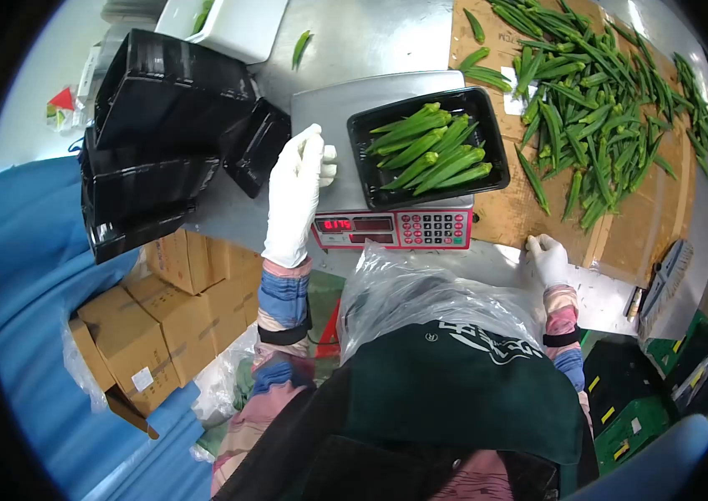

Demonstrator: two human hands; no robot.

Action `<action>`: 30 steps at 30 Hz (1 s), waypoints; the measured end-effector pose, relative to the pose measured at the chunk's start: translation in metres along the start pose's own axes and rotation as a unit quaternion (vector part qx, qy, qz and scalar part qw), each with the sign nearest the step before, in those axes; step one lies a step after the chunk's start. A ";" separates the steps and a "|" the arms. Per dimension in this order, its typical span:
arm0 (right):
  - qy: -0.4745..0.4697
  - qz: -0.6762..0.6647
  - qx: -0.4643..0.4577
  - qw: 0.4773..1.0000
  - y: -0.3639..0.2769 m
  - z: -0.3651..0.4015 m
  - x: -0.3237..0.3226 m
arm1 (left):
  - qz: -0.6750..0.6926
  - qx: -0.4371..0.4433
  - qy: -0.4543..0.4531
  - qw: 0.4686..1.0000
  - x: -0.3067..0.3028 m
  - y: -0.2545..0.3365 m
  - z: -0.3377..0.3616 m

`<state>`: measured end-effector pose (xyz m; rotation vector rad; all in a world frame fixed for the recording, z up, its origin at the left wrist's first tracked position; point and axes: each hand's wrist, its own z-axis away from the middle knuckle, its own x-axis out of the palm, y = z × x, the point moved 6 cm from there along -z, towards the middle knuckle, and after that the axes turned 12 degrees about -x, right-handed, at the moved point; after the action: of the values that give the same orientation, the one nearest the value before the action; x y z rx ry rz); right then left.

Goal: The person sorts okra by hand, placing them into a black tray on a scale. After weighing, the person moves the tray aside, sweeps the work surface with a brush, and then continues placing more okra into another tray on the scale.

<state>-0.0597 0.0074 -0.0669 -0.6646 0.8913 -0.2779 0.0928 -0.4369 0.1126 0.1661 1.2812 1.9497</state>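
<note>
A black plastic tray (497, 159) of green okra (429, 149) sits slightly askew on the metal platform of a digital scale (333, 113). Red digits glow on the scale's display (354, 225), beside a keypad. In a white glove, my left hand (297, 179) is over the platform's left side, apart from the tray. Its fingers are partly bent and spaced, with nothing seen in them. My right hand (548, 260), also gloved, rests by the front edge of a cardboard sheet (529, 209), its fingers curled in. Their undersides are hidden.
Loose okra (592, 117) is heaped on the cardboard at right. Stacked black trays (166, 100) stand at left, near a white bin (241, 29). A brush (667, 271) lies at the right edge. Cardboard boxes (157, 321) are below left, green crates (638, 426) below right.
</note>
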 end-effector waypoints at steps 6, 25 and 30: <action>0.003 -0.020 0.001 1.000 0.014 -0.002 0.004 | -0.082 0.034 -0.117 0.989 0.049 -0.027 -0.001; 0.041 0.047 0.066 0.996 0.014 -0.002 0.004 | -0.016 0.037 0.027 0.999 0.036 0.045 -0.354; 0.034 0.053 0.076 0.995 0.000 0.000 -0.003 | -0.339 0.286 0.266 0.856 -0.037 0.023 -0.370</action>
<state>-0.0615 0.0090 -0.0651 -0.4682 0.9564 -0.2720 -0.0769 -0.7330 -0.0360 -0.5143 1.9298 0.9868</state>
